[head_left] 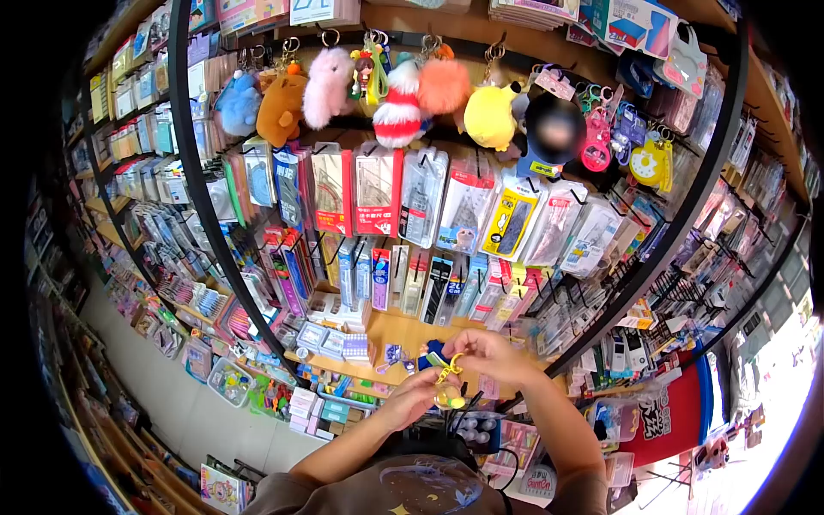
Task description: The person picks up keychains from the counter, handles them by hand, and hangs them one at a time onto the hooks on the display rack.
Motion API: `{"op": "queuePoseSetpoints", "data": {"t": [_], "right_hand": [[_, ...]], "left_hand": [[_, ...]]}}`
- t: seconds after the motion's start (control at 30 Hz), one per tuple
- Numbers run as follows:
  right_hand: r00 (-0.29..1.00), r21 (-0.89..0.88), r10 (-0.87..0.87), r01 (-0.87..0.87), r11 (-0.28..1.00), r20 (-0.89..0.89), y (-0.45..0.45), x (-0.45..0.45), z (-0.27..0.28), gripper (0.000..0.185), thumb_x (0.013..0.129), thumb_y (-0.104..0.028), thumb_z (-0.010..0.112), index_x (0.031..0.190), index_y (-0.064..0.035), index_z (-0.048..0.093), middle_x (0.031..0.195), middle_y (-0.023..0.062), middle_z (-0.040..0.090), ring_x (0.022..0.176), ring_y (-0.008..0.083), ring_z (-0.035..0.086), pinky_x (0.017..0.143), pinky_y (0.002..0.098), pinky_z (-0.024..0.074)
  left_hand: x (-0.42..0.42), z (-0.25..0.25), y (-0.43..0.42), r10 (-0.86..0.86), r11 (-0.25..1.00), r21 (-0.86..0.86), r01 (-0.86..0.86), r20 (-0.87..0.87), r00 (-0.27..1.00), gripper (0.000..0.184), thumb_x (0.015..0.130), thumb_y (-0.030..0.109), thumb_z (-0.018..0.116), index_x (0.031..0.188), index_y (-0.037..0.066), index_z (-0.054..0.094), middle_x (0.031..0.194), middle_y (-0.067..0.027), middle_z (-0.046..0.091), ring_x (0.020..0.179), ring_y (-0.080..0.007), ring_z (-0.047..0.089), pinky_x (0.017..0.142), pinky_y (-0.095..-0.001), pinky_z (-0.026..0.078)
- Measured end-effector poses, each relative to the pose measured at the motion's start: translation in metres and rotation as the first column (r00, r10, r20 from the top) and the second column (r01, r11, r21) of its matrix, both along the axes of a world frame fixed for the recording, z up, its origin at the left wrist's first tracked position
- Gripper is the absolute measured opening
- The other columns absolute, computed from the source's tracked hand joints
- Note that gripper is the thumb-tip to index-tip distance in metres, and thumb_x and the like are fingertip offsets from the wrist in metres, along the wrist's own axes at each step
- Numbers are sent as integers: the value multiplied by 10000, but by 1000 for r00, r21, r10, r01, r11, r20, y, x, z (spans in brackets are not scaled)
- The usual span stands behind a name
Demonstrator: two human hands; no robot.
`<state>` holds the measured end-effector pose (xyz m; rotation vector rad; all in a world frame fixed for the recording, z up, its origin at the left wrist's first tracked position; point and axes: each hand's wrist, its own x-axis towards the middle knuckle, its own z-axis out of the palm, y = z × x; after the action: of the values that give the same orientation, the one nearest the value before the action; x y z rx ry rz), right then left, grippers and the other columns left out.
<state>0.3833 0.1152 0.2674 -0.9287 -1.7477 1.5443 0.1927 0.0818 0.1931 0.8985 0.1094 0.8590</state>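
In front of my chest, over the wooden shelf, both hands are on a yellow keychain (446,371). My left hand (410,400) pinches it from below and to the left, near its chain. The fingers of my right hand (482,356) close on its upper end, by the yellow ring. A small clear and yellow charm (451,398) hangs beneath, beside my left fingertips. Just past my hands is a dark blue item (432,354); whether it is attached to the keychain I cannot tell.
Plush keychains, among them a pink one (327,87) and a yellow one (490,118), hang from a rack above. Packaged stationery, such as a red-edged pack (378,190), fills hooks below. Black metal posts (225,245) flank the wooden shelf (396,330). Small boxes (322,337) sit on its left.
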Motion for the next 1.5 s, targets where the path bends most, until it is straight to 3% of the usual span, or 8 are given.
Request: {"op": "queuePoseSetpoints", "data": {"t": [0.2, 0.4, 0.63, 0.73, 0.87, 1.07, 1.3, 1.5], "right_hand": [[997, 22, -43, 44, 999, -57, -1, 2, 24, 78, 796, -14, 579, 813, -45, 509, 985, 85, 583, 893, 104, 534, 800, 253, 423], [971, 47, -199, 207, 977, -133, 1, 22, 60, 72, 786, -32, 597, 846, -7, 566, 852, 86, 631, 770, 117, 594, 690, 239, 474], [748, 129, -603, 651, 748, -278, 22, 71, 145, 66, 690, -25, 636, 715, -37, 576, 714, 62, 621, 612, 116, 569, 552, 222, 441], [713, 221, -504, 659, 719, -488, 55, 112, 182, 50, 687, -1, 604, 705, -27, 566, 676, 52, 589, 597, 118, 552, 524, 216, 427], [542, 136, -669, 818, 559, -509, 78, 141, 260, 75, 668, -12, 596, 736, -26, 567, 702, 54, 578, 601, 148, 552, 529, 241, 451], [397, 66, -682, 887, 457, -613, 110, 156, 316, 116, 638, 14, 633, 734, -16, 574, 700, 80, 564, 590, 189, 527, 542, 275, 435], [418, -48, -719, 847, 530, -555, 138, 164, 342, 116, 663, -38, 671, 747, -15, 595, 712, 89, 584, 662, 215, 571, 614, 299, 488], [410, -156, -719, 801, 578, -560, 144, 160, 344, 45, 669, -56, 582, 700, -25, 568, 655, 70, 571, 612, 201, 568, 587, 317, 500]], "left_hand": [[-5, 2, 2, -74, 975, -202, 90, 84, 994, 348, 911, 219, 425, 1177, -6, 427, 1092, -112, 530, 930, -180, 547, 747, -306, 447], [-1, 8, 0, -24, 963, -267, 36, 46, 999, 322, 926, 204, 395, 1171, -3, 424, 1009, -164, 569, 897, -228, 579, 754, -315, 469], [-19, -13, 2, 67, 971, -229, -70, -18, 998, 283, 899, 174, 438, 1113, -9, 459, 977, -156, 581, 860, -204, 581, 756, -309, 469], [-27, -22, -2, 134, 954, -264, -145, -57, 989, 269, 883, 169, 453, 1085, -8, 474, 944, -139, 583, 836, -205, 576, 748, -316, 464], [-35, -26, -8, 236, 915, -300, -269, -145, 961, 253, 861, 162, 476, 1048, -6, 493, 893, -121, 580, 785, -209, 568, 723, -326, 459], [-50, -41, -9, 331, 865, -350, -360, -142, 933, 232, 863, 159, 487, 1043, 12, 496, 892, -108, 578, 787, -190, 564, 700, -310, 450], [-58, -35, -19, 451, 795, -343, -501, -219, 865, 229, 849, 191, 504, 995, 14, 515, 847, -103, 575, 762, -196, 559, 678, -318, 455], [-60, -40, -19, 449, 793, -357, -494, -207, 869, 222, 840, 184, 513, 978, 11, 516, 843, -109, 574, 739, -195, 561, 670, -312, 460]]}}
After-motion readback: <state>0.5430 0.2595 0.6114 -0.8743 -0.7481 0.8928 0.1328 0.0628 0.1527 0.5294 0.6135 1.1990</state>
